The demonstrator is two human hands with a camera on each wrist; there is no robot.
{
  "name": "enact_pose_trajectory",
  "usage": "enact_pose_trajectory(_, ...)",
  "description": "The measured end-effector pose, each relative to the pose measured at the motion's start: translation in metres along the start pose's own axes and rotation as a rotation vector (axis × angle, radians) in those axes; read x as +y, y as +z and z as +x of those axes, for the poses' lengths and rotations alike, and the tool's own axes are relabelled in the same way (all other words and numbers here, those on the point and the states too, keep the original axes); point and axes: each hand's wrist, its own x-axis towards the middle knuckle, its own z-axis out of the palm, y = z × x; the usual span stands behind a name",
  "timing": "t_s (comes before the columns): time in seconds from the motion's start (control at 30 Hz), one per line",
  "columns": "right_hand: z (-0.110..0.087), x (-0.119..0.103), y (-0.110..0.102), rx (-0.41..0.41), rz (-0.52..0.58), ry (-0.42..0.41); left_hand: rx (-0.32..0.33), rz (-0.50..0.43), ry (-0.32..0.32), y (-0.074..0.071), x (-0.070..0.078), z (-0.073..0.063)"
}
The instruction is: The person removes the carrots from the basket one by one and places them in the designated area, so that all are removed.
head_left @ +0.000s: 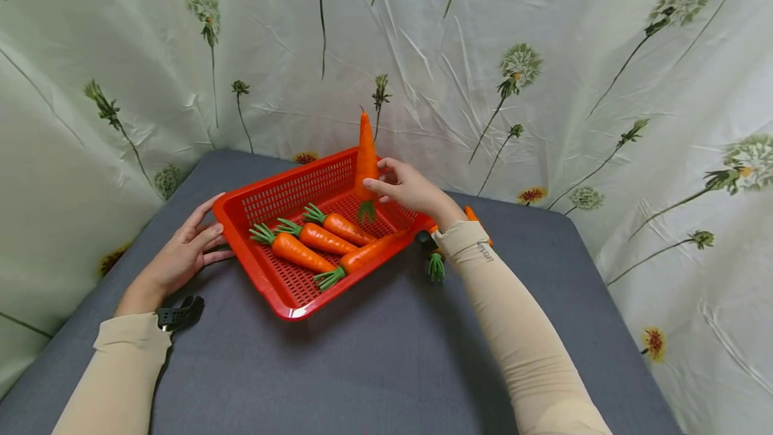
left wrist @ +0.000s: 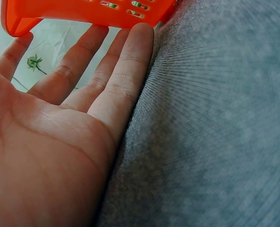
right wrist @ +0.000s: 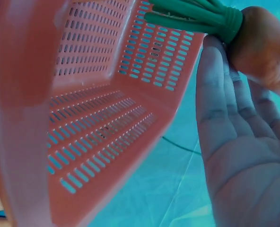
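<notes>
A red plastic basket with slotted walls sits on the grey table, several carrots with green tops lying in it. Fingertips of my left hand touch the basket's left end; in the left wrist view the fingers of this hand are nearly straight. Over the basket's far right part, my right hand holds a carrot between thumb and fingers, its tip up and its green top down. The right wrist view shows that green top beside the fingers, above the slotted basket wall.
To the right of the basket, more carrots lie on the grey tabletop, partly hidden by my right forearm. A black wrist device is on my left wrist. A curtain with a dandelion print hangs behind the table.
</notes>
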Motion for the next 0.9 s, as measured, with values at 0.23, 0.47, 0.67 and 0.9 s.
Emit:
enact_pose_trajectory(0.23, -0.013, 0.006, -0.013, 0.051, 0.064, 0.060, 0.002, -0.010, -0.005, 0.001, 0.001, 0.000)
enact_pose_trajectory(0.47, -0.024, 0.012, -0.026, 0.083, 0.111, 0.093, -0.005, -0.030, 0.004, 0.001, 0.001, 0.000)
enact_pose_trajectory(0.67, -0.032, 0.018, -0.034, 0.111, 0.149, 0.095, 0.007, -0.019, 0.000, 0.001, 0.001, 0.001)
enact_pose_trajectory(0.9, -0.041, 0.026, -0.039, 0.127, 0.165, 0.089, -0.010, -0.032, 0.018, 0.001, 0.000, 0.001)
